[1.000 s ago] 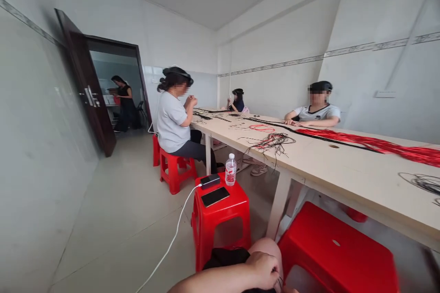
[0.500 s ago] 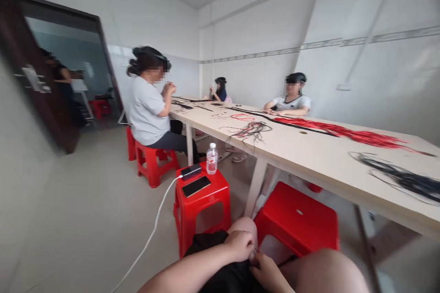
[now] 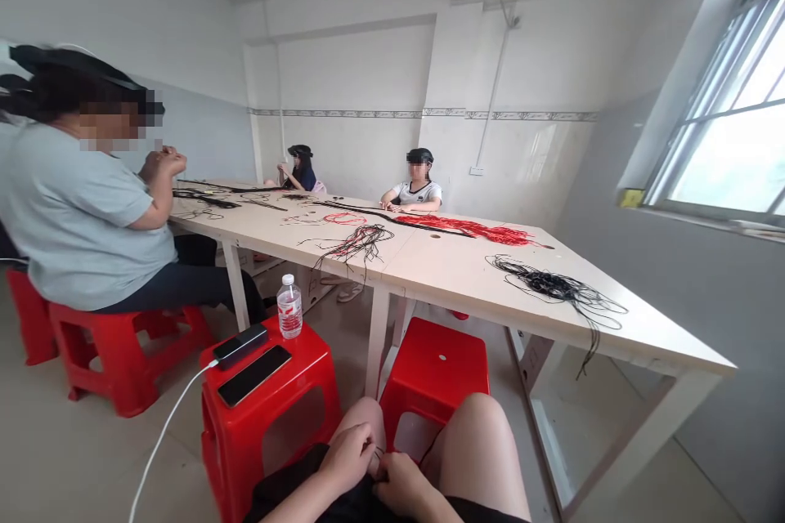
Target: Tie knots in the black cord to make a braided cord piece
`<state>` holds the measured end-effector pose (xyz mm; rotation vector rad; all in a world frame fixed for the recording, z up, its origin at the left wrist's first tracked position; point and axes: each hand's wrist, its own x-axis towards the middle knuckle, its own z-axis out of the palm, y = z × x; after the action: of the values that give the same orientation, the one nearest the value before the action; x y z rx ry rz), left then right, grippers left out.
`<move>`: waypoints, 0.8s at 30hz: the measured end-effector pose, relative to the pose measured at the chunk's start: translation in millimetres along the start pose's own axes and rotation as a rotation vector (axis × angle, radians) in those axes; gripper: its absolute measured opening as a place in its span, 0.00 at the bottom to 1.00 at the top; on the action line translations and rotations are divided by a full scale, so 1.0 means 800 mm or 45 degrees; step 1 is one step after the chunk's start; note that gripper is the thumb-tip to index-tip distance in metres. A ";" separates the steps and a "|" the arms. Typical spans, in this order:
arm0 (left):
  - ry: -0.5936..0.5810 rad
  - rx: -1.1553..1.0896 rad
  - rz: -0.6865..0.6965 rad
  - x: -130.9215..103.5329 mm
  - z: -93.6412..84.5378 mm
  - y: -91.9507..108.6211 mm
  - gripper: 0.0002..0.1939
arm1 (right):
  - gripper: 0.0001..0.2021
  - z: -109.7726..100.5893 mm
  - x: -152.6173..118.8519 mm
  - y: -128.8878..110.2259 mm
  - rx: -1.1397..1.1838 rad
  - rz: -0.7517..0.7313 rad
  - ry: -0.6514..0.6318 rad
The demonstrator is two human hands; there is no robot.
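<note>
Low over my lap, my left hand (image 3: 348, 455) is closed, its fingers pinched together. Beside it, nearly touching, my right hand (image 3: 400, 480) is closed too. A short bit of thin dark cord (image 3: 379, 451) shows between the fingertips of both hands; most of it is hidden. Both hands are nearest to my bare knees, below the table edge.
A long table (image 3: 441, 278) carries black cord (image 3: 549, 284), red cord (image 3: 472, 227) and a mixed tangle (image 3: 359, 241). Red stools (image 3: 438, 351) stand before me; one holds a bottle (image 3: 289, 309), phone (image 3: 254, 376) and power bank (image 3: 241, 346). Several people sit around the table.
My view has swung to the right, bringing the window and air conditioner in and taking the door out. Both hands stay together over my lap, still pinching the cord.
</note>
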<state>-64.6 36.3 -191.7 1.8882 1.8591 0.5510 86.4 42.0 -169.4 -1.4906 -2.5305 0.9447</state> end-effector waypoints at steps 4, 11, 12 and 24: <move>0.022 -0.029 0.005 0.001 0.003 0.000 0.08 | 0.14 0.001 0.000 0.003 -0.010 -0.011 -0.005; 0.023 -0.021 0.007 0.004 0.006 0.001 0.07 | 0.14 0.004 0.001 0.010 -0.028 0.004 -0.006; 0.021 -0.013 0.010 0.004 0.006 0.002 0.07 | 0.14 0.004 0.001 0.010 -0.025 0.001 -0.005; -0.009 0.033 -0.028 0.006 0.005 0.002 0.06 | 0.11 -0.002 0.000 0.009 -0.008 0.001 -0.043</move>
<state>-61.0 40.9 -194.4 1.8817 1.8888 0.5150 92.9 45.1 -172.1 -1.4905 -2.5581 0.9713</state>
